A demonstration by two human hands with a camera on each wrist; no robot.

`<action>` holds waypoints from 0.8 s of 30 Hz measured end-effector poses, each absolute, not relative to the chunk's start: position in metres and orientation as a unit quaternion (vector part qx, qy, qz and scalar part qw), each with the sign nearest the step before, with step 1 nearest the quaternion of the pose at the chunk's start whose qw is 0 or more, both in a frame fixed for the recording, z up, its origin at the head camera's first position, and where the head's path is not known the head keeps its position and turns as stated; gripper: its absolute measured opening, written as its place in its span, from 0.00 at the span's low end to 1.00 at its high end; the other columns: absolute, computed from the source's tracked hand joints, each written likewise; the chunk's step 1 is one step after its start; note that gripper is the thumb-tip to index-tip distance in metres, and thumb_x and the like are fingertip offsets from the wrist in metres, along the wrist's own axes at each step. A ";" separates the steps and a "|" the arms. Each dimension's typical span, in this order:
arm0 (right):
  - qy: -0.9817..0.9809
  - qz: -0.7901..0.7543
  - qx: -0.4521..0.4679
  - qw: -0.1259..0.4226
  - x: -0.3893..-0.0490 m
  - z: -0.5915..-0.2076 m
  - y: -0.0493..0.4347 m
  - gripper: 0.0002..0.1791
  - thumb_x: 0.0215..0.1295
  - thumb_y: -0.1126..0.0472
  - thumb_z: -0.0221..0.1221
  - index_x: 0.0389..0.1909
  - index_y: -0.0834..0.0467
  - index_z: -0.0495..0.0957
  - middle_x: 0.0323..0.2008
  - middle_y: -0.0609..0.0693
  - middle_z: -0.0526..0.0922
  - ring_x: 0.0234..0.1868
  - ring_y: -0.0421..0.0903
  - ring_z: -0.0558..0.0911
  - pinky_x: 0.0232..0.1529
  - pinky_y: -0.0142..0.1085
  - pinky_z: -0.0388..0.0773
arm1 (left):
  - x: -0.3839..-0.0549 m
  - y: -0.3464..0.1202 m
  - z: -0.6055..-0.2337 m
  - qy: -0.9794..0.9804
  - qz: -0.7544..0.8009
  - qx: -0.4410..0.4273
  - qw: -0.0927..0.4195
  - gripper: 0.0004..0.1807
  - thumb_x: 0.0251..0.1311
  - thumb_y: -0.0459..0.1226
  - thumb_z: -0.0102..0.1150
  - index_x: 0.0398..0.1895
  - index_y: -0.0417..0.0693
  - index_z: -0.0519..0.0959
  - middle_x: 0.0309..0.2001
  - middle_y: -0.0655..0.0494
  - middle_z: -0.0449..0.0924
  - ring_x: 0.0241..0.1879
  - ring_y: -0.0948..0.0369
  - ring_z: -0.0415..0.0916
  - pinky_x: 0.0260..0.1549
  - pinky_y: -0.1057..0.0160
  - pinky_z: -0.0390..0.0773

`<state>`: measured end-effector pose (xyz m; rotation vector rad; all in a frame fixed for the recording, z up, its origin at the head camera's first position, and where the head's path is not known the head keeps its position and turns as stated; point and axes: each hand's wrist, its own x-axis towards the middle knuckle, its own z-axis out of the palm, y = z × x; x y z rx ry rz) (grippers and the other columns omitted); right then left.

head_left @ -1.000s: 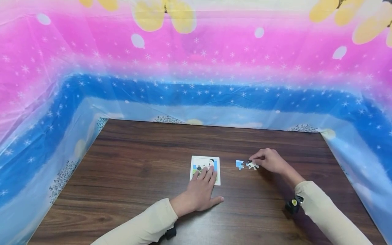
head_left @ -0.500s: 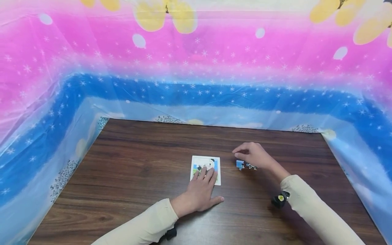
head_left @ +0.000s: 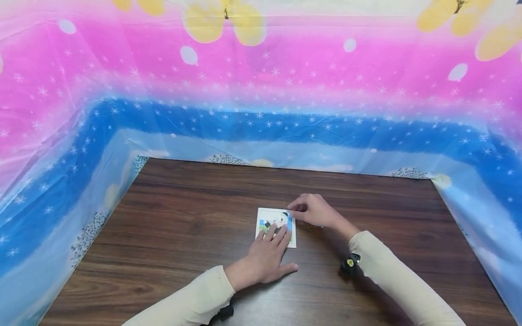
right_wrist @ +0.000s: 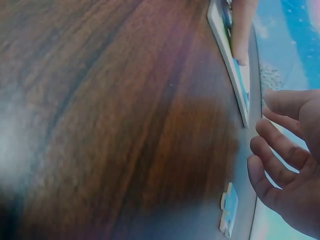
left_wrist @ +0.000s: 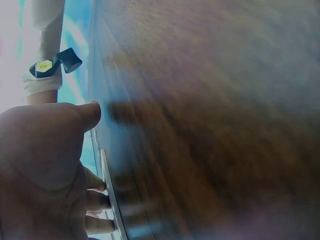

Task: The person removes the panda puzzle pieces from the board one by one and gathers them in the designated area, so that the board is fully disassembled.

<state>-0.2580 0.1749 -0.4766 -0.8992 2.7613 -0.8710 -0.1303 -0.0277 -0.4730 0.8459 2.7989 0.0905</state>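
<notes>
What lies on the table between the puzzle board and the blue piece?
Only bare tabletop shows between the board and the blue piece, in the right wrist view.

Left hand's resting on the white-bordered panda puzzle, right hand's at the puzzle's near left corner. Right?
No, the corner is wrong: the head view shows the right hand at the far right corner of the white-bordered panda puzzle. The rest holds: the left hand rests on it.
</notes>
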 end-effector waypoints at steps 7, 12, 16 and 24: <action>0.908 -0.281 -0.307 0.053 -0.257 -0.480 0.167 0.11 0.68 0.58 0.67 0.49 0.54 0.89 0.41 0.46 0.84 0.33 0.38 0.77 0.35 0.36 0.77 | -0.130 -0.028 -0.474 0.951 0.018 0.291 0.101 0.47 0.71 0.68 0.41 0.82 0.47 0.54 0.82 0.52 0.49 0.80 0.49 0.47 0.74 0.46 0.58; 0.910 -0.271 -0.310 0.053 -0.256 -0.481 0.166 0.11 0.68 0.58 0.67 0.49 0.54 0.89 0.41 0.46 0.84 0.35 0.39 0.77 0.37 0.36 0.76 | -0.130 -0.028 -0.475 0.952 0.013 0.292 0.097 0.46 0.72 0.67 0.41 0.82 0.48 0.54 0.82 0.52 0.50 0.80 0.49 0.48 0.74 0.46 0.59; 0.909 -0.269 -0.313 0.053 -0.255 -0.481 0.166 0.11 0.68 0.59 0.67 0.49 0.54 0.89 0.42 0.47 0.85 0.35 0.39 0.78 0.36 0.36 0.77 | -0.129 -0.028 -0.476 0.952 0.009 0.292 0.096 0.46 0.72 0.66 0.41 0.82 0.48 0.55 0.82 0.52 0.50 0.80 0.49 0.48 0.74 0.46 0.60; 0.914 -0.274 -0.293 0.064 -0.254 -0.481 0.165 0.10 0.68 0.58 0.67 0.47 0.55 0.90 0.43 0.48 0.84 0.37 0.40 0.79 0.35 0.36 0.75 | -0.130 -0.028 -0.475 0.951 0.006 0.296 0.094 0.46 0.72 0.66 0.41 0.82 0.48 0.54 0.82 0.51 0.49 0.80 0.48 0.47 0.74 0.45 0.60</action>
